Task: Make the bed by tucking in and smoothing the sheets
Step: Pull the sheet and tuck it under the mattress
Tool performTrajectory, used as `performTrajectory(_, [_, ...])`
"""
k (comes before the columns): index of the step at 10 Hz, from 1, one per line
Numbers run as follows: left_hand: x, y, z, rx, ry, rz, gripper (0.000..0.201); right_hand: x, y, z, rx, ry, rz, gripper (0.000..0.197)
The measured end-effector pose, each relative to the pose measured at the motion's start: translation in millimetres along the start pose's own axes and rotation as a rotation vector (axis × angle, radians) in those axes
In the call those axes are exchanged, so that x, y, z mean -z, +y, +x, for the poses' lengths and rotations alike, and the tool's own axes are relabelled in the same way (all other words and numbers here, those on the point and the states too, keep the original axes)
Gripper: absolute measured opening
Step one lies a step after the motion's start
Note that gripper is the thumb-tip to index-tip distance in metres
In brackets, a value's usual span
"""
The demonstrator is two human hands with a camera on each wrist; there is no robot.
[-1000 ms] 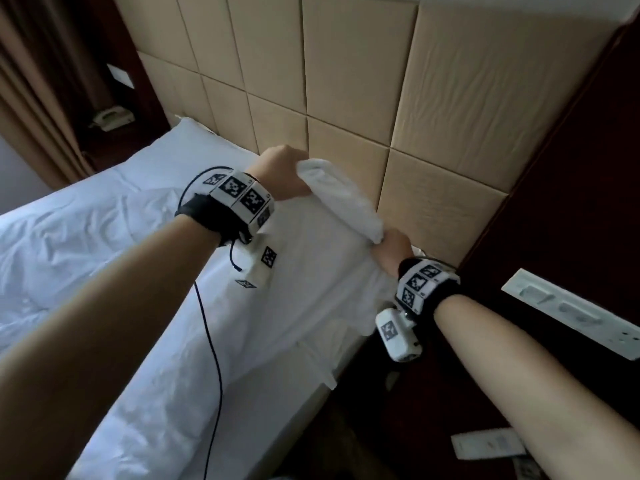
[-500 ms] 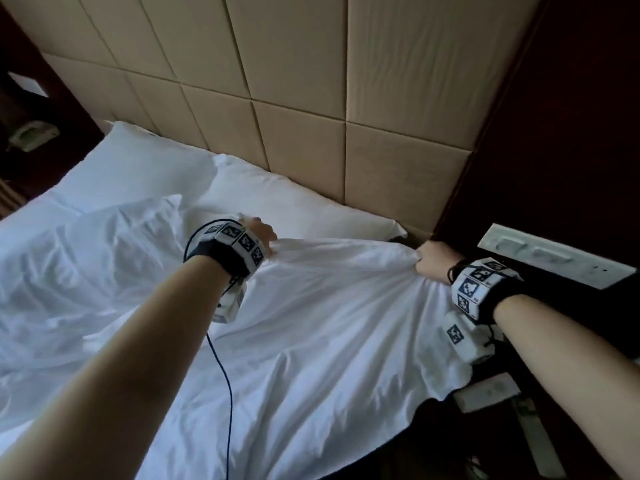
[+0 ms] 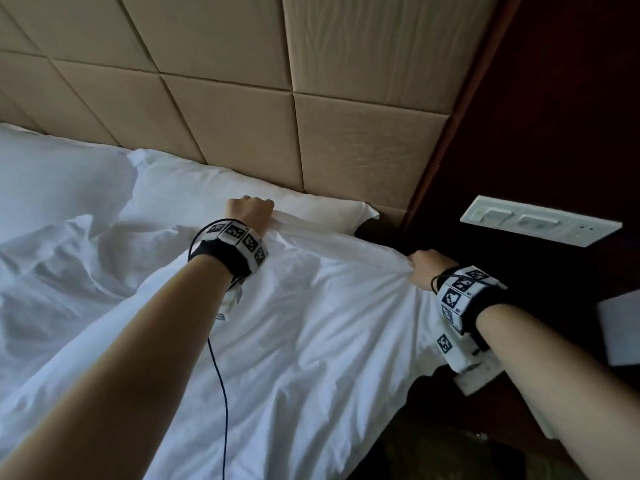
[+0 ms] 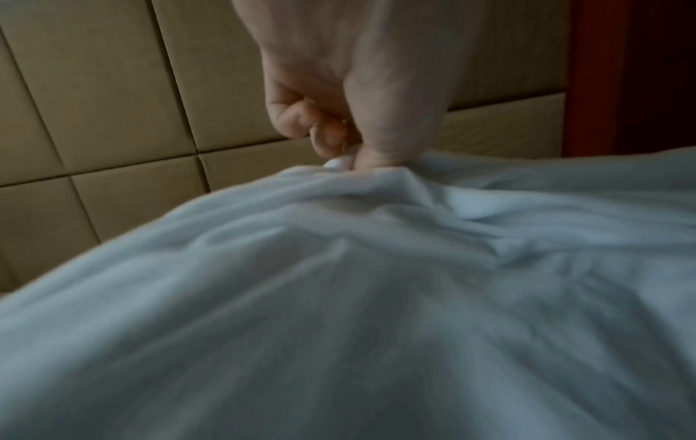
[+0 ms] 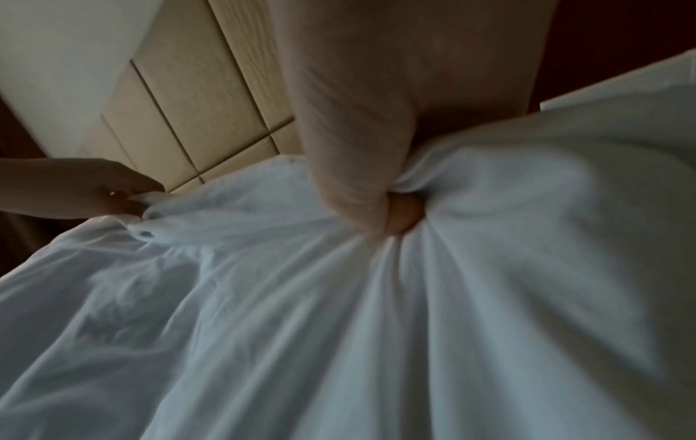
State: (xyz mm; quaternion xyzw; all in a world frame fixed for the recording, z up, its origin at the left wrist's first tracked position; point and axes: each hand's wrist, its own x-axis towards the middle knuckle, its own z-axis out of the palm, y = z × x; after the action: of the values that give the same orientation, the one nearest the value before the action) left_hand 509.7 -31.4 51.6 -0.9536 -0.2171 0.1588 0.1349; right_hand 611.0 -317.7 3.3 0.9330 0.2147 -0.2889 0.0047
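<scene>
Far left of the headboard [image 3: 242, 109], a white pillow [image 3: 52, 181] lies flat, with rumpled bedding below it. A second pillow [image 3: 214, 181] lies right against the foot of the headboard, near its middle. My left hand [image 3: 247, 213] is clenched on the top edge of the white sheet [image 3: 311, 341], pinching a fold of it just below that second pillow; the wrist view shows my fingers [image 4: 327, 131] curled tight into the cloth. The sheet runs wrinkled down the bed away from the headboard and hangs over the side. My right hand [image 3: 429, 270] grips the sheet's corner past the headboard's right end, creases fanning from the fist. Right of the headboard, a white switch panel [image 3: 540, 225] sits on a dark wood wall [image 3: 554, 98].
</scene>
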Motion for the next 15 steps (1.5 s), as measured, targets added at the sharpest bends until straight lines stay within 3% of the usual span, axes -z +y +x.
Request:
performTrajectory(1, [-9, -4, 29, 0.033, 0.009, -0.027, 0.026, -7, -10, 24, 0.008, 0.095, 0.005, 0.022])
performTrajectory(2, [-31, -10, 54, 0.106, -0.02, -0.072, 0.028, -19, -16, 51, -0.006, 0.241, 0.029, 0.032])
performTrajectory(3, [-59, -6, 66, 0.103, -0.062, -0.168, 0.029, -43, -22, 71, -0.063, 0.285, 0.167, 0.051])
performTrajectory(4, [-89, 1, 65, 0.068, -0.093, -0.347, 0.034, -79, -32, 81, -0.225, 0.197, 0.456, 0.057])
performTrajectory(5, [-113, -1, 56, 0.031, -0.11, -0.36, 0.058, -121, -41, 84, -0.35, -0.104, 0.663, 0.075])
performTrajectory(6, [-125, -16, 50, 0.06, -0.216, -0.405, 0.09, -160, -58, 76, -0.434, -0.34, 1.06, 0.069])
performTrajectory(7, [-140, -22, 52, 0.17, -0.208, -0.385, 0.078, -185, -79, 84, -0.387, -0.385, 1.124, 0.066])
performTrajectory(8, [-144, -14, 51, 0.162, -0.16, -0.432, 0.033, -194, -82, 103, -0.331, -0.196, 0.802, 0.051])
performTrajectory(9, [-129, 0, 42, 0.104, -0.155, -0.385, 0.031, -192, -65, 108, -0.361, -0.144, 0.605, 0.038])
performTrajectory(11, [-100, 83, 27, -0.181, -0.121, -0.292, 0.031, -182, 15, 80, -0.479, -0.231, 0.421, 0.03])
performTrajectory(12, [-102, 100, 57, -0.116, -0.081, -0.255, 0.03, -194, 22, 81, -0.54, -0.087, 0.889, 0.02])
performTrajectory(13, [-113, 81, 79, 0.021, -0.04, -0.268, 0.03, -190, 4, 86, -0.496, -0.142, 1.123, 0.023])
performTrajectory(15, [-119, 88, 75, 0.061, -0.138, -0.332, 0.072, -172, -29, 79, -0.377, -0.412, 1.081, 0.033])
